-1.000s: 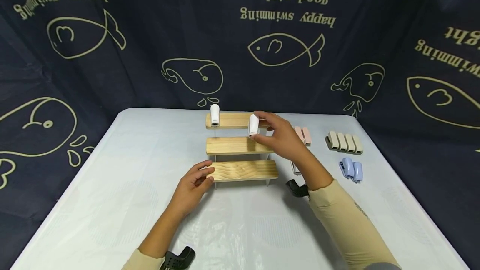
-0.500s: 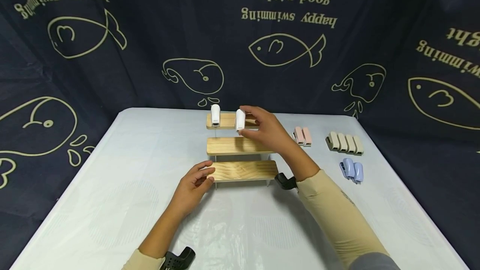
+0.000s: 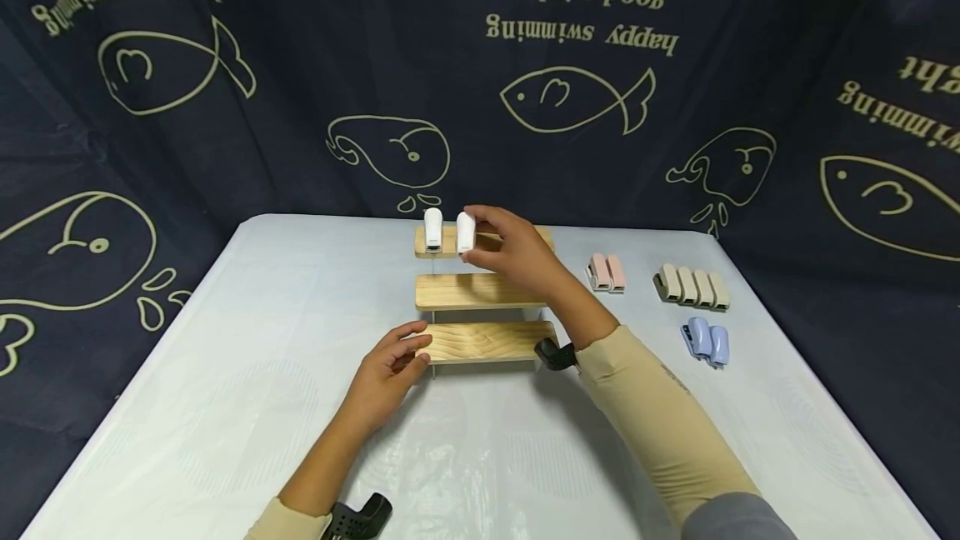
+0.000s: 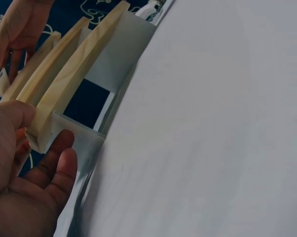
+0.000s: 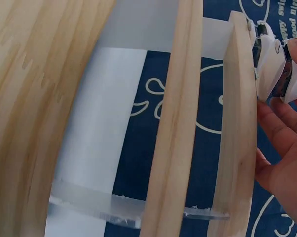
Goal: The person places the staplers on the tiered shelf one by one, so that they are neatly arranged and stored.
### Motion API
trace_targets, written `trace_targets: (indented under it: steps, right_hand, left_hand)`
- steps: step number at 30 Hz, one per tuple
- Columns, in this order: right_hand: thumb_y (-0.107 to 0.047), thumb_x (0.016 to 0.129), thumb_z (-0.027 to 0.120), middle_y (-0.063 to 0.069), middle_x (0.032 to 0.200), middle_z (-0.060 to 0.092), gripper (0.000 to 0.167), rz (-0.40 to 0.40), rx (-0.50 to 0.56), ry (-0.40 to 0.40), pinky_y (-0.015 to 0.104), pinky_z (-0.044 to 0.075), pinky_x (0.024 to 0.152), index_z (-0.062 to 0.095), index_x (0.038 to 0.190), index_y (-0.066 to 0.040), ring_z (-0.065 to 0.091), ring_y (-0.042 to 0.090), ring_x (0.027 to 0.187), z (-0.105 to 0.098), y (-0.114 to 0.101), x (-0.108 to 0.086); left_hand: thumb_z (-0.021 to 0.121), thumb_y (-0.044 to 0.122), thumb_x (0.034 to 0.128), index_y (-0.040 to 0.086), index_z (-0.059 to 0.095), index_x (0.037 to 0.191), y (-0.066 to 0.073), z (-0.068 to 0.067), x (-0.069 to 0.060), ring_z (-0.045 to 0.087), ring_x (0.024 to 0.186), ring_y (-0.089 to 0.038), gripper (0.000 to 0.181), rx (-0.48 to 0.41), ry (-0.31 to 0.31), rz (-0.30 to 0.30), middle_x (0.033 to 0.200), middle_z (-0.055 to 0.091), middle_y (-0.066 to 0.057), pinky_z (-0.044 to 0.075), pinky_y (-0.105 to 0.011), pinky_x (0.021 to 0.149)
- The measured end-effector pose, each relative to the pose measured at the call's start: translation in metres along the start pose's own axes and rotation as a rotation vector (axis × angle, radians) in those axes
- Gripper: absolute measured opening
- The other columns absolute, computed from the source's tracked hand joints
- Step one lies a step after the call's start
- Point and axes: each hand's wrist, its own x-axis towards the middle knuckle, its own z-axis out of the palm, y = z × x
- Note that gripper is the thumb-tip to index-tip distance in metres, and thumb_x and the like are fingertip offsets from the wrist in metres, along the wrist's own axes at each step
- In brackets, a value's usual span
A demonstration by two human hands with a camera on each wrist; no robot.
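A three-tier wooden stand with clear side supports stands mid-table. On its top tier, at the left end, sits a white mini stapler. My right hand pinches a second white mini stapler by its ends, just right of the first with a small gap. I cannot tell whether the held one touches the board. My left hand holds the left end of the lowest tier. In the left wrist view its thumb lies against the board, with fingers curled below.
Right of the stand lie pink mini staplers, a row of several beige ones and blue ones. A white cloth covers the table. Behind hangs a dark blue curtain with fish drawings.
My right hand has carried the white mini stapler left along the top tier, close to the one standing there. The left hand has stayed at the stand's lowest tier.
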Motion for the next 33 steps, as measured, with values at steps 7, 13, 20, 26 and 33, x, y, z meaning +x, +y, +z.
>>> trace_targets:
  steps: [7,13,20,26,33]
  right_hand:
    - [-0.015,0.091,0.075,0.003,0.139,0.052,0.065,0.025,-0.018,-0.017,0.03,0.048,0.101,0.045,0.149,-0.011,0.052,0.021,0.129,0.004,0.0,0.005]
    - [-0.016,0.093,0.073,0.003,0.14,0.051,0.065,0.032,-0.039,-0.028,0.031,0.045,0.105,0.042,0.151,-0.011,0.051,0.017,0.129,0.005,0.0,0.01]
    - [-0.018,0.094,0.071,0.004,0.142,0.05,0.066,0.057,-0.053,-0.031,0.027,0.046,0.102,0.04,0.152,-0.011,0.051,0.015,0.128,0.008,0.002,0.013]
    - [-0.014,0.096,0.069,0.007,0.14,0.05,0.065,0.059,-0.038,-0.04,0.027,0.046,0.102,0.037,0.152,-0.007,0.052,0.017,0.128,0.009,0.004,0.014]
    - [-0.013,0.096,0.069,0.007,0.144,0.047,0.068,0.079,-0.027,-0.06,0.029,0.045,0.104,0.034,0.154,-0.007,0.05,0.018,0.131,0.009,0.003,0.013]
  left_hand:
    - [0.066,0.01,0.0974,0.0,0.067,0.125,0.0,0.0,0.0,0.06,0.115,-0.022,0.03,-0.012,-0.008,0.006,0.145,0.05,-0.007,0.053,-0.022,0.087]
    - [0.067,0.011,0.0969,0.001,0.067,0.125,0.0,0.0,0.0,0.059,0.116,-0.021,0.03,0.005,-0.005,0.015,0.145,0.051,-0.006,0.052,-0.022,0.089]
    - [0.067,0.011,0.097,0.001,0.067,0.126,0.001,0.001,0.0,0.06,0.115,-0.021,0.03,0.002,-0.007,0.007,0.144,0.051,-0.004,0.053,-0.022,0.087]
    - [0.067,0.01,0.0969,0.001,0.067,0.125,0.001,0.001,0.0,0.06,0.114,-0.02,0.029,0.012,0.0,0.001,0.144,0.051,-0.003,0.053,-0.022,0.086]
    - [0.067,0.009,0.0965,0.001,0.067,0.124,0.001,0.0,0.0,0.06,0.114,-0.02,0.029,0.008,0.001,-0.004,0.144,0.052,-0.002,0.053,-0.022,0.086]
